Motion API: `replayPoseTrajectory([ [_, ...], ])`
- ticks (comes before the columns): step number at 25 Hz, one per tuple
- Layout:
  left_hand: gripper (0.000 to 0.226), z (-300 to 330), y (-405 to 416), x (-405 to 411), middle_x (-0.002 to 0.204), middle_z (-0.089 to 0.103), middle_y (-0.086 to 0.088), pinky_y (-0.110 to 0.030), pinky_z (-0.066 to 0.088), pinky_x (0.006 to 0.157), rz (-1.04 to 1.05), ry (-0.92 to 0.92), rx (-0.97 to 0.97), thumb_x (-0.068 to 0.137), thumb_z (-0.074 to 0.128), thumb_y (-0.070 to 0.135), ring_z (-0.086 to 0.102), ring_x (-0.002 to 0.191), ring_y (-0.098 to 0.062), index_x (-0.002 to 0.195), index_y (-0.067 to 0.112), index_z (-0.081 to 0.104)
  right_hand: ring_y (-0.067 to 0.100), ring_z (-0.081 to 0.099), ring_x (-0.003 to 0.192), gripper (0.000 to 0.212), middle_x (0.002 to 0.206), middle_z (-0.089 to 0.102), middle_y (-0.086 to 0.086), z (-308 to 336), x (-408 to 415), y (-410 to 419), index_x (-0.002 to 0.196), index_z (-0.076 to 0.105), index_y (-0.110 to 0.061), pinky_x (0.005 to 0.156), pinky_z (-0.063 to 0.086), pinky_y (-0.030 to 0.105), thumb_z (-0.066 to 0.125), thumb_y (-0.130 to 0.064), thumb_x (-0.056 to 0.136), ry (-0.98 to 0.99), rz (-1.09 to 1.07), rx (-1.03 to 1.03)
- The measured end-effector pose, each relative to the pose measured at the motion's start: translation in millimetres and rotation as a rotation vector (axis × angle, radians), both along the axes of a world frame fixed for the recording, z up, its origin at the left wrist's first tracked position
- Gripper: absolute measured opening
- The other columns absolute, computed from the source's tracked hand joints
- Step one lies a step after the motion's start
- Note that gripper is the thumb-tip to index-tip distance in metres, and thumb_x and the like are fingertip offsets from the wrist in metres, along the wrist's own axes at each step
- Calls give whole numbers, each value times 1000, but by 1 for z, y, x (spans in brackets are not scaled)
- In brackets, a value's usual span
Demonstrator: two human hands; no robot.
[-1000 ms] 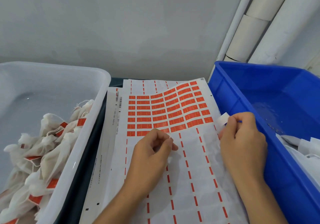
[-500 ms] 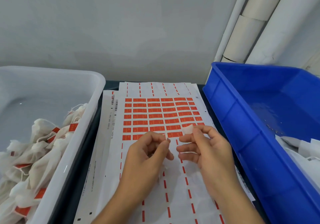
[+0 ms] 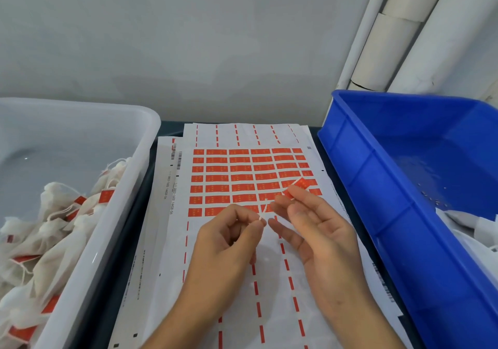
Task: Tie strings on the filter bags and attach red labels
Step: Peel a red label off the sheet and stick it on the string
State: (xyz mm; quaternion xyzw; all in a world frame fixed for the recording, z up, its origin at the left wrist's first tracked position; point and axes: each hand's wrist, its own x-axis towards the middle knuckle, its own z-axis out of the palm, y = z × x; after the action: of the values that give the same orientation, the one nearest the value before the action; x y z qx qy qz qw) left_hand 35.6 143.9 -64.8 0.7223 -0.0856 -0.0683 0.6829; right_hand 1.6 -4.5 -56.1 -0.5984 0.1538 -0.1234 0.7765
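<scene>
- A grey wall backs a dark tabletop [image 3: 151, 214] where the label sheet [image 3: 242, 179] lies flat between two bins, within easy reach of both hands.
- The white bin [image 3: 145, 144] on the left holds finished filter bags [image 3: 62, 230] with red tags; the blue bin [image 3: 390, 214] on the right holds white bags, probably those not yet labelled.
- The left hand [image 3: 229, 243] pinches a thin white string [image 3: 263, 211] upright, presenting its end.
- The right hand [image 3: 318, 230] pinches a peeled red label [image 3: 295, 188] at its fingertips, other fingers spread, likely ready to fold it over the string.
- Half a second earlier the right hand held a pale scrap; now the label's red face shows and the hands sit slightly farther apart.
</scene>
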Motion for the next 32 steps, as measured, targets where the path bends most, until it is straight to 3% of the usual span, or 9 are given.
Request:
replayPoseTrajectory([
  [2, 21, 0, 0, -2, 69, 67, -3, -23, 57, 63, -22, -19, 6, 99, 65, 22, 63, 64, -25, 85, 36, 72, 23, 75, 106, 49, 116, 77, -1, -1, 1, 3, 118, 76, -32, 82, 63, 38, 81, -42, 70, 10, 30, 25],
  [8, 19, 2, -3, -6, 70, 66, 7, -11, 50, 65, -57, -82, 87, 97, 65, 25, 62, 68, -4, 89, 41, 70, 29, 77, 99, 51, 109, 78, 7, -3, 3, 7, 108, 79, -30, 78, 64, 36, 88, -35, 58, 8, -9, 106],
  [13, 16, 0, -2, -7, 74, 64, 5, -16, 51, 68, -64, -103, 156, 98, 66, 29, 60, 74, -11, 90, 43, 68, 27, 77, 101, 57, 108, 78, 6, -2, 2, 6, 107, 79, -31, 82, 64, 37, 89, -35, 51, -20, -83, 111],
  [17, 13, 0, -4, -7, 76, 66, 12, -10, 50, 67, -11, -56, 160, 97, 67, 29, 63, 77, -4, 86, 36, 68, 24, 77, 101, 58, 107, 79, 4, -1, 1, 3, 106, 79, -30, 83, 64, 38, 88, -36, 50, -47, -152, 102],
  [20, 16, 0, -2, -5, 78, 69, 13, -12, 52, 69, -8, -37, 136, 97, 68, 25, 66, 77, -5, 83, 33, 68, 22, 77, 99, 52, 106, 79, 1, 0, 1, 5, 105, 79, -31, 81, 64, 37, 87, -40, 55, -41, -173, 60],
  [23, 18, 2, 1, -1, 71, 69, 7, -14, 54, 66, -9, -8, 74, 98, 67, 28, 65, 67, -8, 83, 37, 70, 20, 78, 92, 28, 100, 80, -1, 0, -1, 3, 98, 78, -32, 75, 64, 32, 74, -52, 79, -42, -242, -19],
  [27, 18, 5, 1, 0, 71, 70, 4, -13, 54, 61, 4, 47, 20, 97, 67, 29, 63, 61, -7, 82, 39, 73, 19, 75, 73, 27, 80, 76, 2, 5, -6, 3, 87, 76, -30, 64, 60, 24, 65, -54, 86, -51, -283, -156],
  [30, 18, 5, 2, 1, 72, 70, 3, -14, 54, 60, 9, 44, 7, 95, 66, 31, 61, 59, -6, 81, 38, 74, 21, 71, 69, 22, 82, 73, 7, 8, -9, 6, 105, 74, -34, 62, 60, 28, 70, -44, 86, -109, -141, -177],
  [32, 17, 5, 2, 1, 75, 72, 4, -15, 54, 61, 6, 37, -5, 95, 66, 32, 62, 61, -7, 82, 38, 75, 22, 69, 68, 33, 85, 72, 12, 8, -10, 8, 117, 69, -41, 62, 60, 31, 72, -38, 84, -126, -23, -110],
])
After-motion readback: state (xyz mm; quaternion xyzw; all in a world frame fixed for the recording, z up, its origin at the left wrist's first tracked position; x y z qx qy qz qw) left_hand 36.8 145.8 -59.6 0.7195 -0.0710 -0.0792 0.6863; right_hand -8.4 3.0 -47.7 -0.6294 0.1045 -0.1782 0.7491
